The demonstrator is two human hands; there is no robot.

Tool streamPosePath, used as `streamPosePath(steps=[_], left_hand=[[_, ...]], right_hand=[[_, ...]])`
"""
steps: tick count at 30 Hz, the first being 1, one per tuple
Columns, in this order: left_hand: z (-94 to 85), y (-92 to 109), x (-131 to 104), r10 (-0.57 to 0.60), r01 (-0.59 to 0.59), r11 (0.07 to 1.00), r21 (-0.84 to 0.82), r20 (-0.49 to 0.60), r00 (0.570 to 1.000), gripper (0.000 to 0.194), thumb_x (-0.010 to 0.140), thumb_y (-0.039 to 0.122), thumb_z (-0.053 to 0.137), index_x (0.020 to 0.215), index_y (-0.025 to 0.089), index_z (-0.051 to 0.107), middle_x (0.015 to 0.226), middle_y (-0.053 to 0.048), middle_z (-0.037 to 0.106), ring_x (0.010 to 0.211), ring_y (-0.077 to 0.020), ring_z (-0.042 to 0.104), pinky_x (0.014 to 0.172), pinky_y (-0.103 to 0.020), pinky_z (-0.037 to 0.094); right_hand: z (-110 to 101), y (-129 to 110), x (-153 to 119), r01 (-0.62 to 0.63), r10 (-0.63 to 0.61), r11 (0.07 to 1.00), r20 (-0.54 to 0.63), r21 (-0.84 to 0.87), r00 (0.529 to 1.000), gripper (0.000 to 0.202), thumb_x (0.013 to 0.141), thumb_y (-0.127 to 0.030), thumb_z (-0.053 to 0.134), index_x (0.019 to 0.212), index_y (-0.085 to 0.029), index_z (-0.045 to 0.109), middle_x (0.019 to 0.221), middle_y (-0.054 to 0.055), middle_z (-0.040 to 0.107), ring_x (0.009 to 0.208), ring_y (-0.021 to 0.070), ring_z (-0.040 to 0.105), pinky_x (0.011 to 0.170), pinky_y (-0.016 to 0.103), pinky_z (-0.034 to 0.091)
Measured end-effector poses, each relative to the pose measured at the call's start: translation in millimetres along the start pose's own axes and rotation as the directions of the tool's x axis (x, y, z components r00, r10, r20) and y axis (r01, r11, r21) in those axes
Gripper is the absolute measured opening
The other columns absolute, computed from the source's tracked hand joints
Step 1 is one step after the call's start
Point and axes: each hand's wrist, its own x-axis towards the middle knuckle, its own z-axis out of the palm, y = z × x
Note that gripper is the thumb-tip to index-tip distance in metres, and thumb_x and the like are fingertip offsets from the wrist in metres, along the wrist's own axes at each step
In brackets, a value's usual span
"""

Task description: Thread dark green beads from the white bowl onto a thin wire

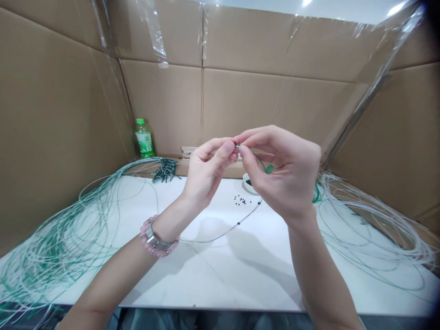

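My left hand [208,167] and my right hand [287,172] meet fingertip to fingertip above the white table. Between the left thumb and forefinger is the edge of a tiny dark piece [237,145], mostly covered by the fingers. My right thumb and forefinger are pinched just beside it, on what looks like the end of a thin wire [260,161] that curves down behind that hand. Below, a thin strand [220,237] with small black pieces [238,223] on it arcs over the table. Loose black pieces [242,200] lie scattered near a small white bowl [246,185].
A large bundle of green and white wires [65,243] spreads over the left side, its dark ends [165,170] gathered at the back. More coiled wires [385,233] lie at right. Cardboard walls [247,105] enclose the table [213,284]. A green-capped bottle [144,140] stands back left.
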Motion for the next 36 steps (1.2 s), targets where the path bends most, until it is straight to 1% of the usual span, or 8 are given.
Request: streamPosePath(steps=[4,7,13,18,26,29,33,36], left_hand=[[-0.4,-1.2,0.2,0.049,-0.048,0.998,0.047,-0.026,0.998,0.014,0.071,0.034,0.078,0.076,0.022,0.072,0.075,0.005,0.068,0.064,-0.0044,0.061,0.068,-0.015,0.054],[0.0,-2.0,-0.3,0.094,-0.088,0.992,0.095,-0.055,0.994,0.012,0.073,0.033,0.076,0.076,0.023,0.071,0.076,0.005,0.068,0.064,-0.0050,0.061,0.068,-0.017,0.054],[3.1,-2.1,-2.5,0.055,-0.055,0.998,-0.005,-0.045,0.997,0.016,0.069,0.035,0.078,0.077,0.023,0.073,0.075,0.005,0.068,0.065,-0.0053,0.062,0.071,-0.018,0.055],[2.8,-3.7,-3.0,0.052,-0.054,0.998,-0.032,-0.065,0.997,0.017,0.069,0.036,0.079,0.077,0.022,0.073,0.076,0.003,0.069,0.064,-0.0046,0.062,0.067,-0.015,0.055],[-3.3,-7.7,1.6,0.112,-0.112,0.993,0.047,-0.018,0.993,0.013,0.070,0.032,0.078,0.081,0.025,0.075,0.078,0.003,0.071,0.067,-0.0042,0.063,0.069,-0.012,0.055],[-5.0,-7.1,2.8,0.142,-0.138,0.986,0.091,-0.037,0.989,0.011,0.070,0.031,0.079,0.078,0.025,0.075,0.075,0.004,0.070,0.065,-0.0039,0.062,0.066,-0.011,0.055],[-6.0,-6.8,2.6,0.167,-0.159,0.980,0.119,-0.058,0.984,0.011,0.070,0.031,0.079,0.077,0.025,0.074,0.071,0.004,0.069,0.063,-0.0040,0.062,0.065,-0.011,0.055],[-6.9,-7.0,2.9,0.173,-0.167,0.976,0.142,-0.028,0.985,0.009,0.073,0.031,0.077,0.078,0.024,0.074,0.072,0.003,0.069,0.064,-0.0043,0.063,0.066,-0.012,0.056]], right_hand=[[0.3,1.7,-0.4,0.013,-0.013,1.000,-0.019,0.014,1.000,0.012,0.081,-0.011,0.059,0.079,-0.022,0.060,0.085,0.000,0.066,0.076,0.0126,0.065,0.062,0.024,0.061],[1.8,2.0,-0.5,0.063,-0.063,0.998,-0.017,-0.027,0.998,0.013,0.082,-0.011,0.058,0.079,-0.023,0.060,0.086,0.000,0.066,0.077,0.0128,0.064,0.063,0.024,0.060],[7.8,1.5,-1.2,0.036,-0.037,0.999,-0.087,-0.021,0.996,0.013,0.084,-0.013,0.058,0.077,-0.024,0.060,0.085,0.001,0.067,0.078,0.0145,0.066,0.063,0.026,0.060],[8.4,3.6,-1.3,0.078,-0.079,0.997,-0.089,-0.013,0.993,0.010,0.082,-0.012,0.060,0.078,-0.020,0.061,0.086,0.000,0.067,0.078,0.0115,0.065,0.064,0.022,0.059],[1.9,6.8,-0.9,-0.059,0.061,0.998,-0.056,0.038,0.997,0.009,0.083,-0.014,0.062,0.078,-0.020,0.066,0.089,-0.001,0.069,0.076,0.0117,0.068,0.065,0.023,0.060],[0.5,8.9,-0.2,-0.084,0.086,0.995,-0.033,0.048,0.996,0.009,0.083,-0.015,0.062,0.078,-0.021,0.067,0.084,-0.002,0.070,0.074,0.0119,0.068,0.064,0.022,0.058],[-0.2,9.2,1.0,-0.079,0.078,0.997,-0.019,-0.027,0.997,0.012,0.083,-0.015,0.062,0.074,-0.022,0.065,0.070,-0.003,0.067,0.064,0.0109,0.065,0.057,0.021,0.054],[-0.6,7.2,1.5,-0.075,0.072,0.993,-0.028,-0.091,0.997,0.011,0.082,-0.016,0.063,0.072,-0.021,0.063,0.068,-0.003,0.065,0.061,0.0105,0.063,0.056,0.020,0.053]])
